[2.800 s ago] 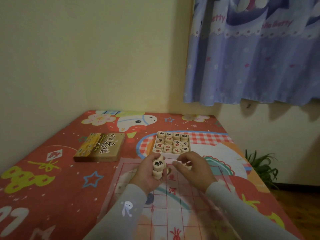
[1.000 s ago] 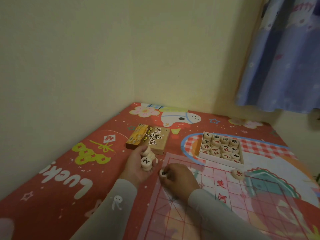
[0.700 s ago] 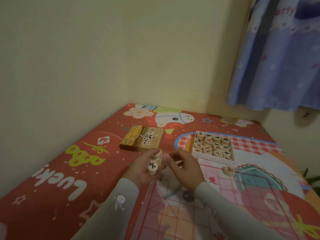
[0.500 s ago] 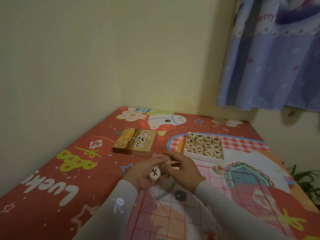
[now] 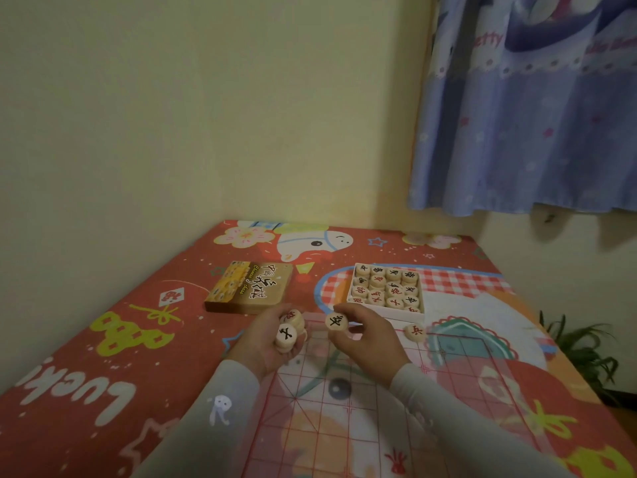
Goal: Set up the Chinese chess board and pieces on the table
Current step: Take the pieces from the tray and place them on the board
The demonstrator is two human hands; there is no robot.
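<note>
- While the left hand [image 5: 267, 339] cups a small stack of wooden pieces [image 5: 289, 331], fingers curled round them, a black-marked disc faces up on top and a red-marked one sits just behind it.
- The right hand [image 5: 365, 336] pinches a single black-marked piece [image 5: 337, 321] between thumb and fingertips, lifted above the near corner of the board [image 5: 362, 408].
- The see-through board with red grid lines lies under both wrists, spread over the red cartoon tablecloth [image 5: 103, 357].
- Just right of the right hand, one red-marked piece [image 5: 415, 331] lies flat on the board's far edge.
- Beyond the right hand's knuckles sits the open white tray [image 5: 386, 310], still filled with rows of discs, red and black characters up.
- Beyond the left hand lies the brown box lid [image 5: 250, 287], flat, well apart from the tray.
- A dark round spot [image 5: 339, 389] shows between the two sleeves; whether it is a piece or tablecloth print, I cannot tell.
- Blue curtain [image 5: 524, 115] hangs at the far right, a green plant [image 5: 582, 353] beside the table's right edge.
</note>
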